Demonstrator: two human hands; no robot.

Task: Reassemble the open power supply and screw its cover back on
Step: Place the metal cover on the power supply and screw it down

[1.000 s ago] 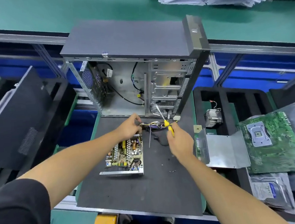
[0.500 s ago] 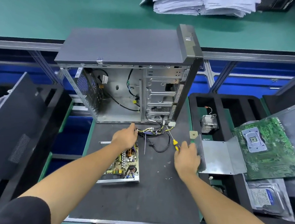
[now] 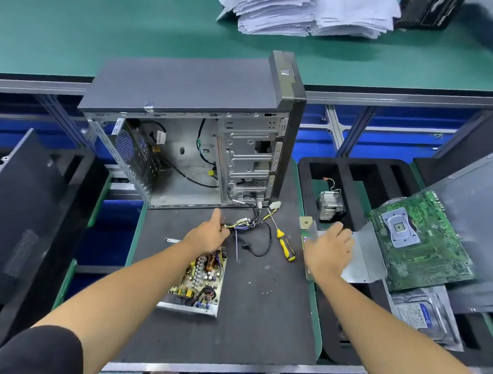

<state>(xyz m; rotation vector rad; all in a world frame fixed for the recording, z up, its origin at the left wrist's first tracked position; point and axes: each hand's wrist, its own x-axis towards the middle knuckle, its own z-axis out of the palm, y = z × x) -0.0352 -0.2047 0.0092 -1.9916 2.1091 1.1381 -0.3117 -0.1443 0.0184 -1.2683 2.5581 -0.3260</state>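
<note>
Centrally, on the dark grey tabletop (image 3: 251, 329), lies the open power supply with its exposed yellow circuit board (image 3: 198, 283), set toward the left half of the mat. Long axis runs from the near edge up toward the wire bundle, tilted slightly right; its silver metal lip faces the person. Bare mat lies to its right and along the near edge, dotted with a few small screws (image 3: 266, 292).

Left hand (image 3: 209, 234) grips the bundle of yellow, black and white wires (image 3: 248, 224) just behind the board, fingers curled round it. Right hand (image 3: 328, 251) hovers with fingers loosely spread over the bent silver sheet-metal cover (image 3: 361, 257) at the mat's right edge; whether it touches the cover cannot be told, and it holds nothing.

Yellow-and-black-handled screwdriver (image 3: 284, 246) lies free between the hands, tip pointing away toward the open grey computer case (image 3: 194, 149), which stands at the mat's far edge and closes off room there.

Right of the mat: black foam tray (image 3: 354, 171) with a finned metal heatsink (image 3: 330, 206), a green motherboard (image 3: 419, 237) overlapping the cover's far side, and a bagged hard drive (image 3: 423, 317) partly under it. The wires' far ends are lost in the tangle at the case's foot. Left arm hides the board's left corner.
</note>
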